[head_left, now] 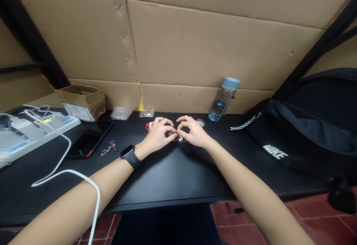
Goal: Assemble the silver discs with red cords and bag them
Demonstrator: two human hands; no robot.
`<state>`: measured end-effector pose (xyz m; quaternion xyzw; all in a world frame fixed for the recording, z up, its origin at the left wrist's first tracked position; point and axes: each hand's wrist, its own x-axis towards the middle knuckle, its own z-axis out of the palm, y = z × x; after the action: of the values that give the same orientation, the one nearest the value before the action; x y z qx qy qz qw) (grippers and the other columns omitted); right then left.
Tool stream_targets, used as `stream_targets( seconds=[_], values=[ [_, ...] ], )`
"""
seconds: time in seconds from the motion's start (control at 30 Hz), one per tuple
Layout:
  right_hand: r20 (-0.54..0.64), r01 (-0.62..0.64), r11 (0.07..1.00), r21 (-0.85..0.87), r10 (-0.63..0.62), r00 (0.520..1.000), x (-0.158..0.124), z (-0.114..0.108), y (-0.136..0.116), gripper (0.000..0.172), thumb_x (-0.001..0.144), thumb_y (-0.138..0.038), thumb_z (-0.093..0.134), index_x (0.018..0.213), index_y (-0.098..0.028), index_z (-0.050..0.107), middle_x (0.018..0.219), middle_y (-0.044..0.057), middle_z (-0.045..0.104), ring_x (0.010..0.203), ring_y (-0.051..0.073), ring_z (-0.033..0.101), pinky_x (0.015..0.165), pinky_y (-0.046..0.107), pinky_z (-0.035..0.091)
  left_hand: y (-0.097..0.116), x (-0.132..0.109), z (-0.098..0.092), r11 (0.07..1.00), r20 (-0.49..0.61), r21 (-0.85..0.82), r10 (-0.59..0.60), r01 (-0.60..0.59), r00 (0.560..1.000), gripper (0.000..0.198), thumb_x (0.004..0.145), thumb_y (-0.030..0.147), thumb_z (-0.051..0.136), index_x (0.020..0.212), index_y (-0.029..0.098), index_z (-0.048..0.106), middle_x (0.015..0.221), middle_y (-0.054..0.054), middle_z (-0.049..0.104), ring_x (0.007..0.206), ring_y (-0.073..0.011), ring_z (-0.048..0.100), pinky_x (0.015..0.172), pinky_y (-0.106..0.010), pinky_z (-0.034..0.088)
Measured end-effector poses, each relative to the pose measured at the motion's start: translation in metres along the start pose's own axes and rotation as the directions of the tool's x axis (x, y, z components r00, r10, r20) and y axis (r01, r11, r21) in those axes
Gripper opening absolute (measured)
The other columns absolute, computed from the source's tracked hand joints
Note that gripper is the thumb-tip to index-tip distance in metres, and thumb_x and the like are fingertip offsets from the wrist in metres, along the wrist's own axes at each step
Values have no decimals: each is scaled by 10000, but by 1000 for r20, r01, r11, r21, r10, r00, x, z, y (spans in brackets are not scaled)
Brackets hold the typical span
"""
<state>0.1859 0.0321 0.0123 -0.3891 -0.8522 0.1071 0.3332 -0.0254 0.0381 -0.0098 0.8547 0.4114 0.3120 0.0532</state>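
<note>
My left hand (160, 134) and my right hand (193, 131) meet over the middle of the black table, thumbs and index fingers curled into pinches. A tiny red bit shows where the fingertips come together. Just below them is a clear, shiny dome-like piece (180, 139), partly covered by my fingers. Beyond my right hand lies another clear round piece (200, 122). Something red (147, 127) peeks out behind my left hand, mostly hidden. A small clear packet (147, 113) with a red spot in it lies farther back.
Clear plastic bags (122, 113) and an open cardboard box (83, 101) stand back left. Nearer are a phone (90, 140), a keychain (113, 146) and a power strip (41, 135); its white cable (96, 196) crosses my left forearm. A water bottle (224, 99) and black backpack (304, 126) are right.
</note>
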Motion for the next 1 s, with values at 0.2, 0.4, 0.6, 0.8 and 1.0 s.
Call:
stream_targets(
  seconds=[0.2,0.4,0.6,0.8,1.0],
  values=[
    [164,-22,992,-128,43,986,-3,-7,9,170,791,-183,720,959,-208,715,1013,60,671,948,211,626,862,339,479,-4,0,0,1000,14,15,11,-11,1000,143,862,392,699,799,281,761,1176,-45,666,1189,-306,439,936,-499,306],
    [252,-23,962,-272,94,963,-5,-8,15,144,773,-305,772,873,-208,739,848,35,672,778,179,626,727,283,446,-6,0,-1,997,6,63,37,-37,999,102,853,360,710,815,275,754,1158,-46,663,1193,-305,444,930,-494,310],
    [244,-13,940,-340,102,964,-4,-6,13,208,754,-393,816,849,-221,749,854,51,697,807,209,655,718,292,450,-5,0,-4,996,0,72,43,-43,999,93,842,344,711,808,272,759,1144,-57,657,1195,-309,442,953,-504,322],
    [181,-50,914,-402,133,974,-5,-10,17,48,835,-214,722,825,-231,765,894,75,726,826,224,676,713,303,462,-8,0,-4,993,21,93,65,-67,998,82,848,339,720,809,278,758,1128,-56,660,1195,-308,442,951,-500,318],
    [175,-35,917,-398,113,978,-5,-8,21,70,851,-203,727,815,-242,772,915,76,721,860,234,662,731,314,476,-8,0,-5,981,37,154,116,-120,993,69,874,317,714,837,273,751,1179,-59,649,1216,-314,438,938,-496,311]
  ],
)
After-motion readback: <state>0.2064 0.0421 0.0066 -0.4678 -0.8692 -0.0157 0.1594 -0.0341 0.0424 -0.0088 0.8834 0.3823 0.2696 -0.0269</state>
